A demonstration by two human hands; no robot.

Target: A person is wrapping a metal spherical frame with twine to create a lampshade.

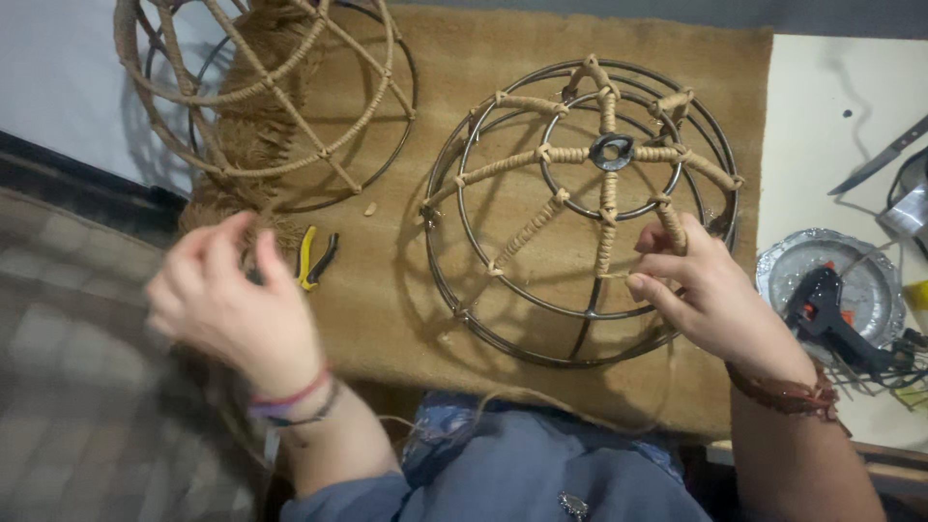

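The right hand (710, 295) pinches a thin jute cord (541, 396) against the lower right side of the wire frame (585, 208). The frame lies on a brown mat (406, 290) on the surface, and some of its spokes are already wrapped with cord. The left hand (232, 300) is blurred, raised over the mat's left edge, fingers half curled; I cannot tell if it holds something. Yellow pliers (314, 256) lie just beside it. A glue gun (822, 309) rests on a silver plate (870, 253) at the right.

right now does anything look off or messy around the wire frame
Nothing is damaged or spilled. The dome-shaped wire frame is only partly wrapped in jute. A loose cord trails off the burlap mat, and small cord scraps lie there. The left hand is blurred.
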